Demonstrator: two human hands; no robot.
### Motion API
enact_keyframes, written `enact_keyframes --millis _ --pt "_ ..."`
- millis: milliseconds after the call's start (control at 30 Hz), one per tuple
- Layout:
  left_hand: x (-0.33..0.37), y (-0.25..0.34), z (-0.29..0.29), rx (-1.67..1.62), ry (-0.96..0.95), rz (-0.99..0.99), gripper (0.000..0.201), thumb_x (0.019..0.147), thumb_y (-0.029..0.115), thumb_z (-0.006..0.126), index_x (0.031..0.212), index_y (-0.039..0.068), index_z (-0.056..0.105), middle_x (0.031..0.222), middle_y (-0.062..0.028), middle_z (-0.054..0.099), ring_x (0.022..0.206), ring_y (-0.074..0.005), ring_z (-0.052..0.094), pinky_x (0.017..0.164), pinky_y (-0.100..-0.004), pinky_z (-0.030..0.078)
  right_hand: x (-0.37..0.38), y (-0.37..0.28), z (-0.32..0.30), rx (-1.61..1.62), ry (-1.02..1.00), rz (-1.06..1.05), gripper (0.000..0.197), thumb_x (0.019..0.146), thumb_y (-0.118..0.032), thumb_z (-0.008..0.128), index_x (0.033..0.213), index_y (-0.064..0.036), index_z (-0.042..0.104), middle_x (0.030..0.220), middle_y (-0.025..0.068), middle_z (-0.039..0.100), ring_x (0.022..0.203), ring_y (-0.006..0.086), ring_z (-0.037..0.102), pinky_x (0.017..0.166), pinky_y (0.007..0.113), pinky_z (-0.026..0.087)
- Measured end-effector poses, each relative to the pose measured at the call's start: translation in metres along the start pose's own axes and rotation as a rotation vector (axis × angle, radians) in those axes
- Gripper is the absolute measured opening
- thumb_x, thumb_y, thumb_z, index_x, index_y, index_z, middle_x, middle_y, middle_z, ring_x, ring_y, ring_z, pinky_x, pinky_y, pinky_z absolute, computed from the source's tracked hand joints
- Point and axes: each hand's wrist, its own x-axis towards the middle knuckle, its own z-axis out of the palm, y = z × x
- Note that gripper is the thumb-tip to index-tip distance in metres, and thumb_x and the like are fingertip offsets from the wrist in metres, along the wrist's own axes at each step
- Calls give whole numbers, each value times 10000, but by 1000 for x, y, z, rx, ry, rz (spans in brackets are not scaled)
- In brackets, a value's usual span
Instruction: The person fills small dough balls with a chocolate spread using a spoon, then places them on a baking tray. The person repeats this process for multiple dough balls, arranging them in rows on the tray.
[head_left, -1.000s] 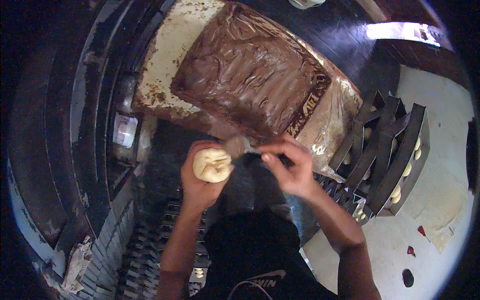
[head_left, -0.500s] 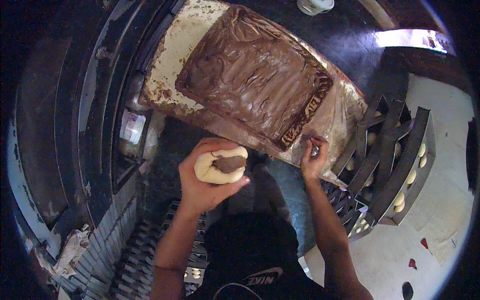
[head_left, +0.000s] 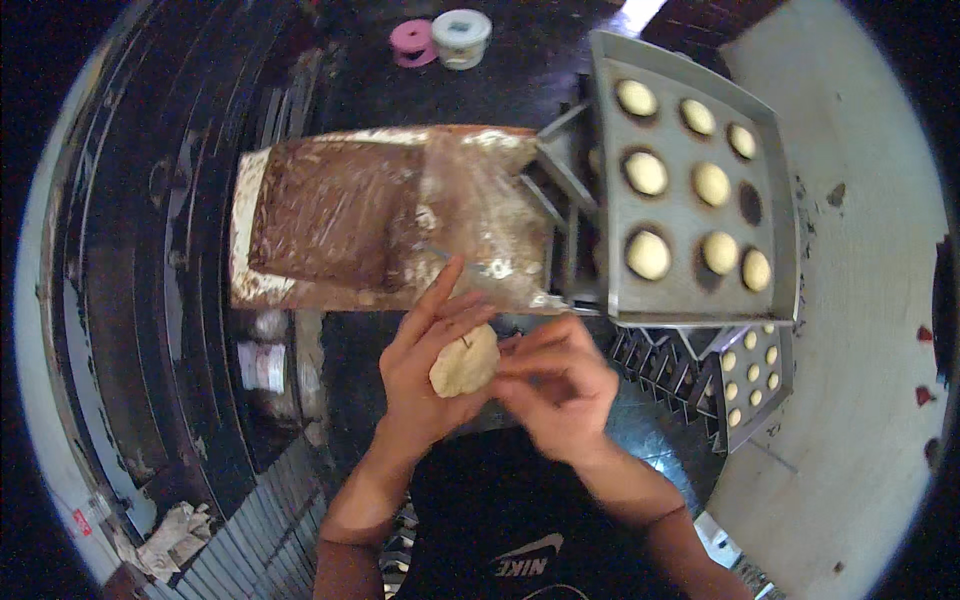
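A pale, rounded piece of dough (head_left: 465,362) sits in my left hand (head_left: 408,375), whose palm and thumb cup it while the forefinger stretches out. At the dough's right side, my right hand (head_left: 565,390) has its fingers bent together, their tips against its edge; they are slightly blurred. No brown filling shows on the side of the dough facing me. Beyond my hands lies a slab of glossy brown chocolate-like paste (head_left: 335,210) on a smeared board (head_left: 490,210). A thin grey tool (head_left: 440,252), its kind unclear, rests there.
To the right, a metal tray (head_left: 690,312) holds several dough balls on a dark rack (head_left: 570,240); a lower tray (head_left: 708,420) holds more. A white tub (head_left: 462,40) and a pink round piece (head_left: 412,42) stand at the back. Dark metal panels (head_left: 130,250) line the left.
My right hand has left the board and come to the dough. The brown filling on the dough no longer shows. The view has shifted right, bringing the upper tray into full sight.
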Motion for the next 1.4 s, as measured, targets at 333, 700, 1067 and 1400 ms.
enact_keyframes --millis 333,700,1067,1400 --pt "-17 96 67 295 -250 424 570 716 142 851 1259 19 727 1493 -238 560 1273 -332 653 1020 -426 517 -51 -59 -95 76 301 -23 249 684 5 889 881 -60 750 1004 108 606 914 215 623 763 325 512" --pt "-74 143 5 222 -294 591 154 838 88 726 974 19 746 1185 -155 732 1170 -325 694 972 -433 505 -114 -138 -55 -276 267 -289 241 715 -105 897 912 -52 768 1033 86 595 1000 232 572 853 383 489" --pt "-126 176 -9 -112 -497 479 364 970 307 581 1209 95 754 1491 -183 536 1490 -401 369 1182 -542 254 -203 -124 27 733 437 7 671 1013 -484 631 1430 5 439 1303 122 588 1169 192 573 993 340 471" --pt "-147 203 102 -489 -411 500 557 786 248 867 1252 -4 697 1368 -282 594 1261 -363 564 961 -390 494 -210 -154 -67 693 898 -343 349 1096 -249 481 1308 26 525 1439 270 491 1403 460 473 1152 580 415"
